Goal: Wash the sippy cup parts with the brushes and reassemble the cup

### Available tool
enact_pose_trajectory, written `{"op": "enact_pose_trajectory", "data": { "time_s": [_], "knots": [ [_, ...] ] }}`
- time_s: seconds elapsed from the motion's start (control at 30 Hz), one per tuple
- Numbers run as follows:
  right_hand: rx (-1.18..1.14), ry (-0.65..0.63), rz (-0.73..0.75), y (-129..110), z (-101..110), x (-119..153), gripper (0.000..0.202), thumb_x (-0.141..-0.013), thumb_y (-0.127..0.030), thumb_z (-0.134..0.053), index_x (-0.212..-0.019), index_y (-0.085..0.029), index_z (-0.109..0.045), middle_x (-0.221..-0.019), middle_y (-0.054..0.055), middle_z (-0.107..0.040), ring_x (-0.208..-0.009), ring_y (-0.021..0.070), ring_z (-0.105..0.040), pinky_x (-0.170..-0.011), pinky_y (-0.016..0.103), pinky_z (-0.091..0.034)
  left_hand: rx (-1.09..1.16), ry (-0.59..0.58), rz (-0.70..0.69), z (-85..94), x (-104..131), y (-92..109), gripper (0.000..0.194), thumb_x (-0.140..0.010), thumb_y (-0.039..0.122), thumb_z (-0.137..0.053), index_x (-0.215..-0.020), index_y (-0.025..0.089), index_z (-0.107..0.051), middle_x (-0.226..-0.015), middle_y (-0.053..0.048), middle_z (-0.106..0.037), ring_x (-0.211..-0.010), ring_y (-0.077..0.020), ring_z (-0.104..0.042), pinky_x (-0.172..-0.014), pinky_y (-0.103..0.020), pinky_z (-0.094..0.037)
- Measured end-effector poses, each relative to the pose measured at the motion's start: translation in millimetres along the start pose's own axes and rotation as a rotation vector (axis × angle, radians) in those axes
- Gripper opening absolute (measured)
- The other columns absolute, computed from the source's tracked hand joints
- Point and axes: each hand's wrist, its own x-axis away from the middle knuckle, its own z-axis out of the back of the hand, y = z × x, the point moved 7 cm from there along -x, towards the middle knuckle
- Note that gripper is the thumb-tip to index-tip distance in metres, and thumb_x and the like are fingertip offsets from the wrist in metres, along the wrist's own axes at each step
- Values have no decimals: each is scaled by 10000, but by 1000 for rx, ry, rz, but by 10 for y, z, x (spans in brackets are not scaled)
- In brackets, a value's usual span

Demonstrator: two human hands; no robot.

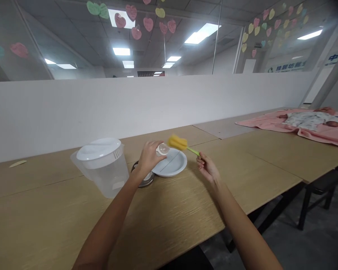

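My left hand [150, 156] is closed around a small white-and-clear bottle [163, 149], its round clear end turned toward the right. The fingers cover much of it. In my right hand [208, 168] is the thin green handle of a bottle brush [179, 143] with a yellow sponge head. The sponge head, slightly blurred, is beside the bottle, just right of its clear end. Below both lies a white plate [173, 169] on the table. A dark-rimmed round dish [147, 181] stands partly hidden behind my left wrist.
A lidded clear plastic pitcher [108, 180] stands left of my left forearm. Farther left lies a small pale flat piece [18, 163]. A doll [304, 119] in patterned clothes rests on a pink towel [323, 138] at far right. A white wall [146, 107] backs the wooden table [169, 217].
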Motion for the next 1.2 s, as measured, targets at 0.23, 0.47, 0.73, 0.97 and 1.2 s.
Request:
{"op": "enact_pose_trajectory", "data": {
  "time_s": [0.23, 0.47, 0.73, 0.97, 1.2],
  "knots": [
    [114, 49, -8, 24, -54, 20, 286, -591, -299, -798, -681, -145, -575, -476, -118, -279, -372, 3, -222, -305, 126, -220, -95, -7, -70, 8, 1, -5, 553, -702, 252, -740, -1213, 184, -538, -1204, -59, -605, -1093, -238, -506, -947, -347, -393],
    [286, 118, 92, -48, -51, 27, 332, -596, -385, -783, -745, -127, -637, -426, -112, -331, -334, 16, -259, -310, 167, -256, -325, -105, -150, -163, 53, 38, 433, -797, 182, -611, -1218, 154, -518, -1240, -81, -574, -1064, -243, -496, -945, -346, -361],
    [470, -96, 3, 171, -286, 105, 428, -600, -487, -753, -814, -125, -681, -467, -51, -505, -343, 51, -346, -334, 209, -330, -529, -169, -373, -546, 182, 354, 351, -870, 96, -456, -1218, 124, -499, -1184, -104, -591, -1005, -228, -507, -868, -352, -391],
    [166, 193, 175, -101, -40, 94, 406, -652, -512, -716, -787, -138, -635, -441, -91, -417, -348, 15, -278, -360, 164, -281, -694, 5, -470, -490, 146, 422, 354, -932, 100, -337, -1246, 142, -495, -1225, -89, -584, -1071, -223, -505, -834, -349, -391],
    [155, 659, 318, -290, 531, 134, 312, -834, -458, -474, -694, -180, -496, -435, -102, -345, -346, 38, -296, -376, 163, -309, -727, 3, -414, -398, 89, 56, 343, -915, 87, -351, -1190, 141, -549, -1222, -94, -592, -1070, -254, -510, -864, -376, -377]
  ]
}}
